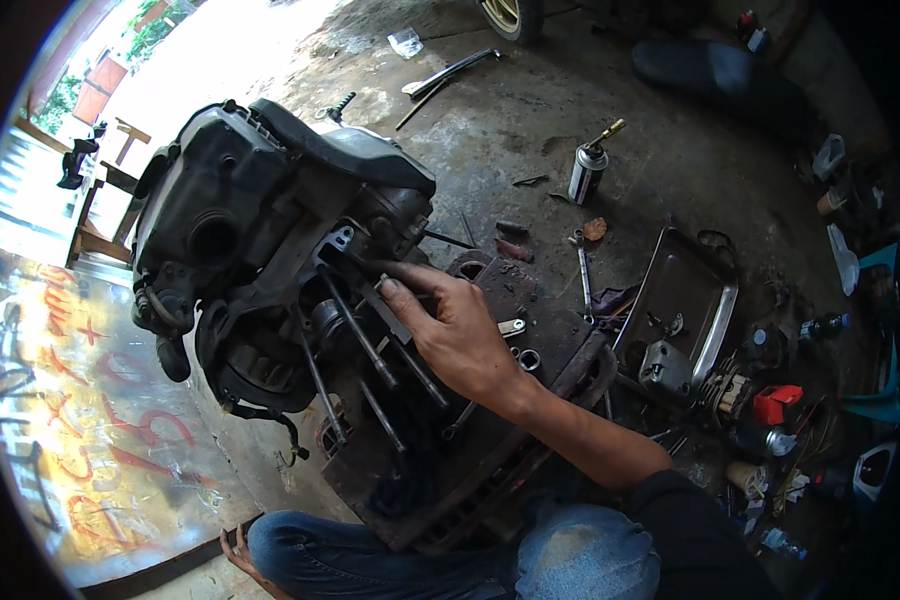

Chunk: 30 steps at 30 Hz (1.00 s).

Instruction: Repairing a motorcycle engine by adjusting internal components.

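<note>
My right hand (455,325) reaches into the opening of a dark engine (270,200), its fingers bent and closed beside the long metal studs (360,335). The thumb lies against the fingers, and whatever they grip is hidden in shadow. Near the base of the studs sits a round piston (327,318), left of this hand. What looks like my left hand (248,565) is low at the left beside my jeans-covered knee (290,545), fingers apart. Part of it is hidden behind the knee, and nothing shows in it.
Beneath the engine is a dark, greasy support (490,440) with a ring wrench (457,420) on it. To the right are a spray can (588,172), a long wrench (582,270), a metal tray (685,270) and several loose parts. A painted metal sheet (90,420) stands left.
</note>
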### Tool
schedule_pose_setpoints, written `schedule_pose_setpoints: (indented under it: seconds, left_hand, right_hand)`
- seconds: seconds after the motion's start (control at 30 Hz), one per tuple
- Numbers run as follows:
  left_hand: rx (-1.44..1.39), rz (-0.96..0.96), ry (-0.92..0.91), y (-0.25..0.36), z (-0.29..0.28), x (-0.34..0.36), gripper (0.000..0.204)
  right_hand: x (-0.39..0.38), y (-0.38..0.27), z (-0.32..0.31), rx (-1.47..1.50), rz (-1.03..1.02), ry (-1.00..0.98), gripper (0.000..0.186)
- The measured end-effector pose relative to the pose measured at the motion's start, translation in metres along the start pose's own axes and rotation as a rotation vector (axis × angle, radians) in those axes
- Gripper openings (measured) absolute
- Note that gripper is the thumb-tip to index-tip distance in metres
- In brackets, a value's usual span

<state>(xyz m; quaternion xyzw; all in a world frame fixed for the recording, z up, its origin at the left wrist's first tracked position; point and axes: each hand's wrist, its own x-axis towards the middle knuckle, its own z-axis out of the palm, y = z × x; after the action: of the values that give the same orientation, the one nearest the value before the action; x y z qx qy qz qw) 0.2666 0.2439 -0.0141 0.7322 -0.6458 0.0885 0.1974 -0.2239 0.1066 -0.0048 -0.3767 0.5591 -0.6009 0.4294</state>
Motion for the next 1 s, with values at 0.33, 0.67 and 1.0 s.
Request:
schedule_pose_setpoints:
  seconds: [0.33, 0.67, 1.0]
  left_hand:
    - [0.02, -0.039, -0.094, -0.014, 0.002, -0.033, 0.055]
    - [-0.289, -0.211, 0.066, 0.041, -0.02, -0.032, 0.044]
    - [-0.597, 0.512, -0.186, 0.177, -0.083, 0.105, 0.029]
  right_hand:
    - [-0.003, 0.006, 0.007, 0.155, -0.035, 0.075, 0.017]
    - [-0.001, -0.001, 0.003, 0.11, -0.018, 0.046, 0.018]
    - [-0.001, -0.001, 0.006, -0.008, -0.111, -0.079, 0.029]
